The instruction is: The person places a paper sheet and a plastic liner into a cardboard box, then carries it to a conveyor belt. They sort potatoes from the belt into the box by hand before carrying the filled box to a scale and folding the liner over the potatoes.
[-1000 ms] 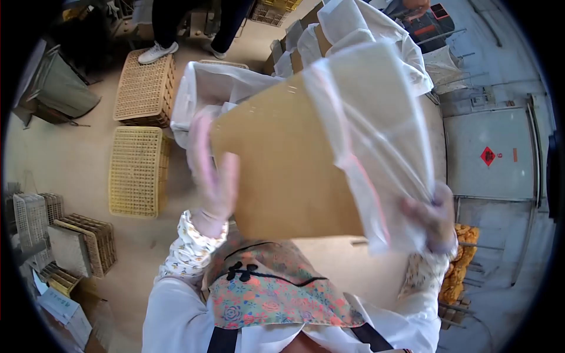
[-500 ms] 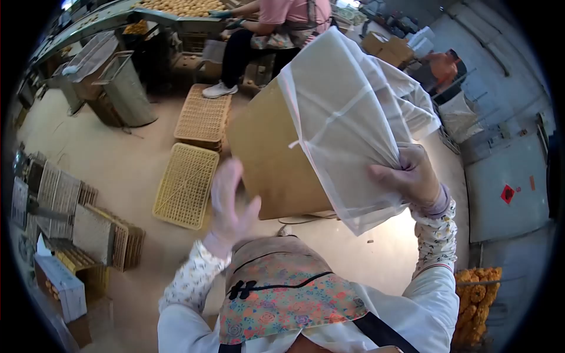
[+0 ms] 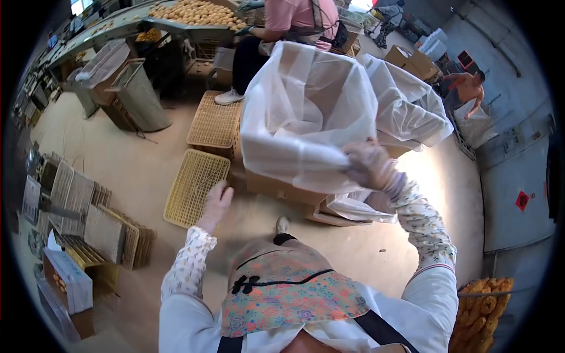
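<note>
A cardboard box [image 3: 281, 187] stands upright in front of me, its mouth facing up. A thin white liner [image 3: 294, 154] covers its inside and folds down over the rim. My right hand [image 3: 371, 166], gloved and a little blurred, is closed on the lined rim at the near right corner. My left hand [image 3: 218, 202], also gloved, is apart from the box, empty, with its fingers loosely out. It overlaps the edge of a yellow plastic crate [image 3: 191, 188] in this view.
Behind stands another lined box [image 3: 412, 106]; a lower lined box [image 3: 341, 219] sits beneath on the right. Stacked crates [image 3: 216, 120] stand left of the box. A person in pink [image 3: 288, 17] sits by a sorting table [image 3: 176, 26] with round produce. Another person [image 3: 469, 91] is far right.
The box has gone from tilted, brown side showing, to upright with its lined mouth visible. My right hand moved left with it. My left hand moved down and left, away from the box.
</note>
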Available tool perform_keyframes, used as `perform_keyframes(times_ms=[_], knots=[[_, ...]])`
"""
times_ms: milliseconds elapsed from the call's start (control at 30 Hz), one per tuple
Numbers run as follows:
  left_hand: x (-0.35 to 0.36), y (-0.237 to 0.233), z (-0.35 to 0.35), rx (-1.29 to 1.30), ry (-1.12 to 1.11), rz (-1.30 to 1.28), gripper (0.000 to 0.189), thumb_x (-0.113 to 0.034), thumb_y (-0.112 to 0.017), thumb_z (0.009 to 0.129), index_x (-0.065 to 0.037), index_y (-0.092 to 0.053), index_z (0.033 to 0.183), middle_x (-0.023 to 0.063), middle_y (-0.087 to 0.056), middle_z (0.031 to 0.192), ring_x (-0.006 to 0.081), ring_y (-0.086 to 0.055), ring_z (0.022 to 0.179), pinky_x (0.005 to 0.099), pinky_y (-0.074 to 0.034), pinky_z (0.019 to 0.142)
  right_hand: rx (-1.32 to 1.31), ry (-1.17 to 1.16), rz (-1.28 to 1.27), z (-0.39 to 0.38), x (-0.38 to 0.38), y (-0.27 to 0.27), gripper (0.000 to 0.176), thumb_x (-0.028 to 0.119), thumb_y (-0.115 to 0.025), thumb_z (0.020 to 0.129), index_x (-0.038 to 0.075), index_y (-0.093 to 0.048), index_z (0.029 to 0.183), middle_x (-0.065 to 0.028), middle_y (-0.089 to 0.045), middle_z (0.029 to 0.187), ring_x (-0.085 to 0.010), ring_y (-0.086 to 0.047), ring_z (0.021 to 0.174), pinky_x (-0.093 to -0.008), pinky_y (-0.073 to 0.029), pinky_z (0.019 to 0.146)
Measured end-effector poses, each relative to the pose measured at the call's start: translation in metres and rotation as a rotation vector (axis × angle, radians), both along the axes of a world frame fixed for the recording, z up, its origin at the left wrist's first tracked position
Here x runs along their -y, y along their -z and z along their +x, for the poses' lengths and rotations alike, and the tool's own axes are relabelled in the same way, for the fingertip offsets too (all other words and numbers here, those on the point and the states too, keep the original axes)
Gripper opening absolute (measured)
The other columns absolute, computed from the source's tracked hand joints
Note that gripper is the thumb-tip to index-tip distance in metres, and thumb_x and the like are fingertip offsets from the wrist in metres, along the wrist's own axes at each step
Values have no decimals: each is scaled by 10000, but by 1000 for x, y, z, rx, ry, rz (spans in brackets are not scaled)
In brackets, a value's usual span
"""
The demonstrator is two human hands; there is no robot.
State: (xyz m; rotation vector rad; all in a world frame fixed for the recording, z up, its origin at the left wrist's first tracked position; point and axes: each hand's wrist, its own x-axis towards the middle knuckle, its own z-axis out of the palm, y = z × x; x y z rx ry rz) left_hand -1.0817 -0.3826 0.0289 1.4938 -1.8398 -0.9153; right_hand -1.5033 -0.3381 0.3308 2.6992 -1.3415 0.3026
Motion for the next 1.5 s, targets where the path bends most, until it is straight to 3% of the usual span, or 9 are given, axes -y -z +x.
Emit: perform_keyframes(times_ms=[200, 267, 400, 533, 867, 1000, 1267, 1367, 1500], knots=[[79, -159, -87, -683, -28, 141, 617, -344, -638, 978, 34, -440, 1424, 194, -623, 1282, 273, -627, 1157, 375, -480, 1012, 8, 68, 114, -58, 14, 83, 363, 306, -773, 747, 82, -657, 1008, -36, -665, 1126, -245, -646, 1060, -471, -478, 919], [113, -194, -127, 50, 125, 128, 594, -390, -635, 960, -4, -495, 1388, 216, -637, 1251, 322, -636, 1128, 378, -484, 998, 123, 69, 43, -54, 8, 57, 425, 290, -805, 758, 59, -638, 1074, -72, -675, 1093, -283, -660, 1017, -401, -517, 873], [175, -200, -158, 745, 341, 257, 460, -442, -581, 931, -48, -661, 1154, 213, -677, 1173, 379, -635, 1081, 425, -509, 922, 915, 460, 454, -119, 4, 0, 471, 287, -701, 897, 64, -594, 1297, -64, -675, 1044, -101, -632, 857, -257, -511, 710], [176, -130, -61, 281, 142, 265, 437, -389, -628, 904, -29, -681, 1146, 204, -714, 1089, 357, -681, 1008, 429, -533, 879, 1948, 489, -81, -221, 28, 0, 534, 123, -643, 913, 62, -516, 1428, -43, -668, 1030, -62, -527, 681, -203, -464, 652], [122, -188, -114, 306, -77, 367, 420, -375, -664, 911, -10, -693, 1115, 164, -739, 1020, 254, -709, 941, 372, -542, 820, 1208, 481, -43, -171, 332, 250, 530, 408, -547, 953, 60, -587, 1351, -219, -640, 1265, -361, -599, 1187, -403, -434, 1038], [117, -177, -117, 285, -54, 365, 458, -390, -647, 915, 11, -665, 1136, 163, -731, 1005, 246, -703, 906, 375, -541, 818, 1210, 746, 264, -192, 268, 240, 548, 384, -548, 962, 20, -539, 1372, -220, -656, 1218, -306, -647, 1092, -367, -494, 960], [96, -245, -136, 586, 158, 183, 774, -531, -631, 871, -28, -449, 1430, 218, -554, 1382, 366, -518, 1290, 482, -360, 1093, 971, 777, 185, -160, 105, -43, 353, 258, -577, 1000, -29, -634, 1197, -25, -624, 836, -85, -569, 730, -244, -469, 683], [102, -282, -168, 96, 296, -620, 1094, -449, -829, 720, 15, -270, 1538, 218, -348, 1537, 403, -324, 1417, 500, -250, 1158, 862, 478, 436, -70, 83, -132, 291, 251, -528, 1024, -4, -668, 1031, -31, -612, 770, -99, -565, 703, -254, -468, 691], [106, -345, -219, -718, 668, -530, 1004, -286, -792, 825, -37, -177, 1579, 194, -485, 1402, 282, -563, 1163, 400, -449, 979, 481, 60, 724, 24, 90, -191, 216, 189, -600, 987, -11, -678, 1009, -27, -644, 764, -112, -586, 686, -266, -469, 628]])
